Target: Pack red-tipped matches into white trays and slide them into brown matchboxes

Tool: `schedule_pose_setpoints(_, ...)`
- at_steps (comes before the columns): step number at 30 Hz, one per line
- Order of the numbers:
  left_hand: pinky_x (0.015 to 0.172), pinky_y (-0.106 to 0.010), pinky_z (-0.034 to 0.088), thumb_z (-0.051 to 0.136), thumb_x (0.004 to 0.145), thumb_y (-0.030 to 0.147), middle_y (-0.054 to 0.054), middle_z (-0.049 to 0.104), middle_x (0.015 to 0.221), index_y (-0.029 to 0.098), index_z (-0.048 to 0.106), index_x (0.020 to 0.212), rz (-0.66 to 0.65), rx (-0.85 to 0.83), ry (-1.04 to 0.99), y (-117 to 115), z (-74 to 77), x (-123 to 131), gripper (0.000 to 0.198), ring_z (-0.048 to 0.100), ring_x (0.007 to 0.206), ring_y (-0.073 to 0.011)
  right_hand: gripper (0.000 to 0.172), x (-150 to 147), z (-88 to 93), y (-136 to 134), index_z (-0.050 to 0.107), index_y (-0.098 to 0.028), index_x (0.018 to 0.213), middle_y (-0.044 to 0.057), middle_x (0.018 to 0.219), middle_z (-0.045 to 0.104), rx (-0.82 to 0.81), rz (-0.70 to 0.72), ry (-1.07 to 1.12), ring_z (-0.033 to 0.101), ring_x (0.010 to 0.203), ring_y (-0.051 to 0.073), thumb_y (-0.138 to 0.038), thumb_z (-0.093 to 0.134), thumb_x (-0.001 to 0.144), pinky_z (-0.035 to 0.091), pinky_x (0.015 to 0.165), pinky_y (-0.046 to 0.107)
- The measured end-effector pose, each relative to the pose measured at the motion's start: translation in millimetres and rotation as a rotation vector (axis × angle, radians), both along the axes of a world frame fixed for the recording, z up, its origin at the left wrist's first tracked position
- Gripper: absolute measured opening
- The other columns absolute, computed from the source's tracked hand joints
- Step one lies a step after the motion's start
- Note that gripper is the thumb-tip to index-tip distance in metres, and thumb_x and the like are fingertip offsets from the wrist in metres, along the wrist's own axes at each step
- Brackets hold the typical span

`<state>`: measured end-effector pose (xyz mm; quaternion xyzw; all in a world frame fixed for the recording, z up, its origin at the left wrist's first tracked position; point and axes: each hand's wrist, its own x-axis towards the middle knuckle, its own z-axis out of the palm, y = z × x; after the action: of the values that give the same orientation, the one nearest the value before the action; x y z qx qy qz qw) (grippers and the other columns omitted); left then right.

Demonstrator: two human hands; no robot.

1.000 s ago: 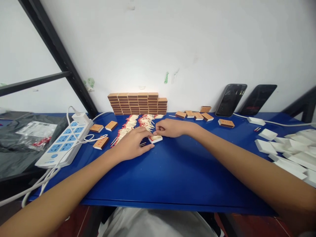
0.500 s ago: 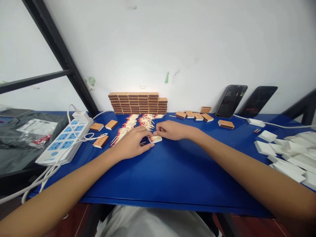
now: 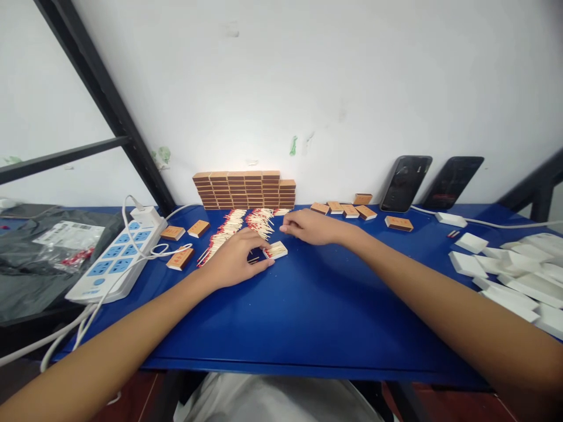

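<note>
A small white matchbox tray (image 3: 277,250) holding matches lies on the blue table. My left hand (image 3: 240,258) grips its left end between thumb and fingers. Just above and right of the tray is my right hand (image 3: 310,227), its fingers curled together; whatever they may pinch is too small to make out. Two piles of red-tipped matches, one on the left (image 3: 226,230) and one in the middle (image 3: 260,223), lie behind my left hand. Behind them, stacked matchboxes (image 3: 241,190) form a low wall.
Closed matchboxes lie left (image 3: 180,258) and back right (image 3: 399,223). A white power strip (image 3: 116,258) with cables is at the left. Two phones (image 3: 404,183) lean on the wall (image 3: 343,76). White trays (image 3: 523,269) are heaped at the right.
My right hand has lifted off the tray, back and slightly right, so more of the matches inside show. My left hand stays at the tray. The view has tilted slightly.
</note>
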<state>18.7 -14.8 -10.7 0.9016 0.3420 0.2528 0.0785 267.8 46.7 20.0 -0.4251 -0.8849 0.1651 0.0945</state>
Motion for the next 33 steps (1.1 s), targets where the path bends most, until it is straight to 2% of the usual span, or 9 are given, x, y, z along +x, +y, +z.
schedule_pose_setpoints(5, 0.089, -0.041, 0.053, 0.076, 0.094, 0.035, -0.006, 0.076, 0.1, 0.023, 0.075, 0.104, -0.028, 0.012, -0.01, -0.1, -0.1, 0.2, 0.016, 0.066, 0.098, -0.0253, 0.023, 23.7, 9.3, 11.7, 0.069, -0.017, 0.095, 0.009, 0.096, 0.074, 0.156, -0.211, 0.023, 0.061, 0.078, 0.018, -0.035, 0.056, 0.101, 0.037, 0.068, 0.028)
schedule_pose_setpoints(9, 0.091, -0.042, 0.053, 0.076, 0.093, 0.035, -0.006, 0.075, 0.104, 0.024, 0.074, 0.107, -0.013, 0.008, -0.029, -0.4, -0.8, 0.4, 0.019, 0.066, 0.101, -0.0256, 0.022, 37.9, 3.1, 23.6, 0.071, -0.016, 0.106, 0.011, 0.101, 0.076, 0.235, -0.376, -0.024, 0.063, 0.08, 0.02, -0.028, 0.054, 0.101, 0.037, 0.068, 0.029)
schedule_pose_setpoints(11, 0.091, -0.042, 0.053, 0.077, 0.092, 0.037, -0.006, 0.075, 0.105, 0.024, 0.074, 0.108, -0.008, 0.005, -0.037, -0.7, -0.8, 0.6, 0.021, 0.066, 0.101, -0.0255, 0.024, 41.8, -2.5, 28.6, 0.072, -0.016, 0.112, 0.011, 0.099, 0.077, 0.233, -0.378, -0.046, 0.065, 0.081, 0.02, -0.025, 0.053, 0.1, 0.038, 0.069, 0.029)
schedule_pose_setpoints(14, 0.091, -0.041, 0.053, 0.076, 0.093, 0.038, -0.006, 0.075, 0.103, 0.024, 0.074, 0.106, -0.016, 0.003, -0.037, -0.9, -0.7, 0.9, 0.02, 0.066, 0.101, -0.0255, 0.03, 44.4, -11.4, 34.5, 0.072, -0.016, 0.121, 0.012, 0.102, 0.078, 0.212, -0.345, -0.096, 0.068, 0.088, 0.023, -0.03, 0.054, 0.101, 0.041, 0.071, 0.029)
schedule_pose_setpoints(19, 0.092, -0.041, 0.053, 0.074, 0.094, 0.036, -0.006, 0.075, 0.103, 0.023, 0.074, 0.105, -0.023, 0.005, -0.037, -0.8, -1.3, 0.7, 0.016, 0.065, 0.101, -0.0251, 0.037, 46.3, -23.1, 41.8, 0.073, -0.015, 0.13, 0.017, 0.126, 0.075, 0.199, -0.283, -0.197, 0.068, 0.109, 0.028, -0.026, 0.051, 0.102, 0.046, 0.085, 0.033)
schedule_pose_setpoints(22, 0.092, -0.041, 0.053, 0.074, 0.094, 0.035, -0.006, 0.074, 0.105, 0.023, 0.074, 0.108, -0.012, 0.0, -0.039, -1.0, -1.5, 0.4, 0.018, 0.065, 0.102, -0.0252, 0.031, 47.8, -24.1, 43.4, 0.076, -0.016, 0.12, 0.014, 0.117, 0.077, 0.219, -0.269, -0.172, 0.069, 0.101, 0.026, -0.027, 0.053, 0.102, 0.044, 0.081, 0.032)
schedule_pose_setpoints(27, 0.092, -0.042, 0.053, 0.074, 0.094, 0.035, -0.006, 0.074, 0.107, 0.023, 0.074, 0.11, -0.009, 0.005, -0.038, -1.5, -1.0, 0.3, 0.02, 0.065, 0.103, -0.0251, 0.023, 48.2, -21.0, 41.7, 0.073, -0.017, 0.099, 0.011, 0.1, 0.077, 0.138, -0.36, -0.151, 0.067, 0.086, 0.021, -0.034, 0.059, 0.103, 0.04, 0.07, 0.029)
schedule_pose_setpoints(29, 0.092, -0.042, 0.053, 0.074, 0.094, 0.036, -0.007, 0.074, 0.107, 0.023, 0.074, 0.111, -0.005, 0.004, -0.04, -1.6, -1.0, 0.2, 0.021, 0.066, 0.102, -0.0253, 0.024, 47.9, -21.6, 41.1, 0.07, -0.016, 0.098, 0.012, 0.1, 0.077, 0.115, -0.348, -0.17, 0.067, 0.086, 0.021, -0.034, 0.055, 0.105, 0.039, 0.071, 0.03)
schedule_pose_setpoints(33, 0.09, -0.041, 0.053, 0.074, 0.094, 0.034, -0.006, 0.074, 0.103, 0.023, 0.074, 0.107, -0.011, 0.013, -0.042, -1.1, -1.6, 0.3, 0.017, 0.065, 0.1, -0.0247, 0.023, 45.9, -25.8, 40.5, 0.067, -0.014, 0.102, 0.016, 0.109, 0.074, 0.22, -0.303, -0.136, 0.066, 0.091, 0.022, -0.029, 0.051, 0.107, 0.041, 0.075, 0.03)
